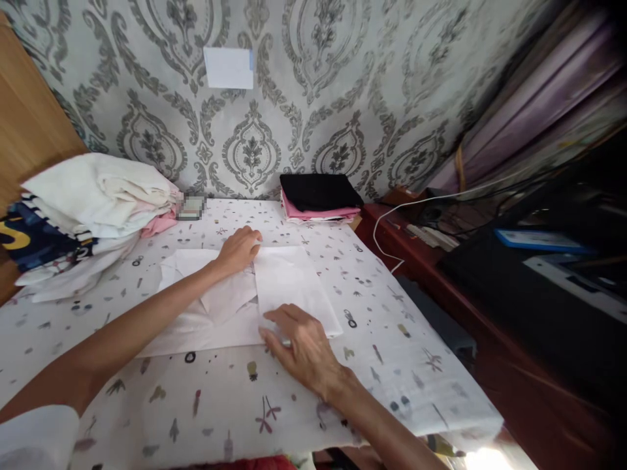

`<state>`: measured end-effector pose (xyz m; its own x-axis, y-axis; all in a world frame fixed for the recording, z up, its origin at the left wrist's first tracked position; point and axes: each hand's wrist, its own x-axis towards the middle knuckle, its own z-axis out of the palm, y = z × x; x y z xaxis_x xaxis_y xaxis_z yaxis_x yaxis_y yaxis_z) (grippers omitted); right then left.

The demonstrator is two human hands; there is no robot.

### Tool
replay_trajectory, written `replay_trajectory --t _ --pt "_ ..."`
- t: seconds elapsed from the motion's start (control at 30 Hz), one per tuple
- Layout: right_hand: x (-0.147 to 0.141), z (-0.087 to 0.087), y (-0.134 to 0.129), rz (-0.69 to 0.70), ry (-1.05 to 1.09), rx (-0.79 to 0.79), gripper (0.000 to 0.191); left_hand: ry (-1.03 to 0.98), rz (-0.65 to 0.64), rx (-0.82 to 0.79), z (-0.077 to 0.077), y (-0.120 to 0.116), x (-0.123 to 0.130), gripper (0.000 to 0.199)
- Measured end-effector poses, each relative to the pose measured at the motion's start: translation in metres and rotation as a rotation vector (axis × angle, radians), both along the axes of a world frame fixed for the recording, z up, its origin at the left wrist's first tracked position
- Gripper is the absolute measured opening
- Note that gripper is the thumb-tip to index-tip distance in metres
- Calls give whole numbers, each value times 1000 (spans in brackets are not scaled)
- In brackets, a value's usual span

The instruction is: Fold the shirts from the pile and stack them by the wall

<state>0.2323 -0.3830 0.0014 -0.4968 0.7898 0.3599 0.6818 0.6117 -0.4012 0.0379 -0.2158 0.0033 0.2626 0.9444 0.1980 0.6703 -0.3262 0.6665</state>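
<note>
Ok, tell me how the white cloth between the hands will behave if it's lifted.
The cloth will probably be floppy: its left part lies in loose, creased layers. It looks thin and flat, so likely light for its size. The folded right panel may fall open, since no fastening shows on it.

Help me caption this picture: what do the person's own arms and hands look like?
The left hand and right hand wear no gloves, and no watch or bracelet shows. A white sleeve shows on the left arm, none on the right.

A home: patterned wallpaper [252, 147], curtain [531, 101]
</note>
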Motion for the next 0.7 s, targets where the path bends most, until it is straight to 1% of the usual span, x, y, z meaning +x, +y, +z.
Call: replay_trajectory --t 0.07,0.1,0.17,0.2,0.27,0.33,0.4,0.47,0.57,0.63,0.7 --pt "-5 -1 9 -29 -49 40 34 159 -164 149 -3 -10 5 36" --pt "-8 -4 13 -59 -98 48 39 227 -250 173 -6 -14 9 42" --pt "-14 -13 18 -117 -211 -1 48 336 -368 114 -14 -20 14 51" --pt "-15 -18 19 -130 -257 -48 52 392 -398 64 -18 -21 16 53" --pt "-15 -23 19 -112 -308 -133 57 471 -422 -21 -23 -20 19 56" --pt "-9 -22 18 -89 -311 -159 58 484 -423 -46 -23 -15 23 57" --pt "1 -20 20 -124 -292 -119 57 463 -430 -20 -20 -8 31 59" --pt "13 -22 25 -220 -280 -55 57 443 -477 21 -17 2 44 60" --pt "32 -38 30 -342 -302 -11 61 461 -595 3 -20 16 67 61" --pt "42 -51 28 -363 -323 2 63 494 -631 -37 -25 24 79 65" --pt "48 -60 23 -353 -325 37 62 517 -632 -56 -28 32 85 70"
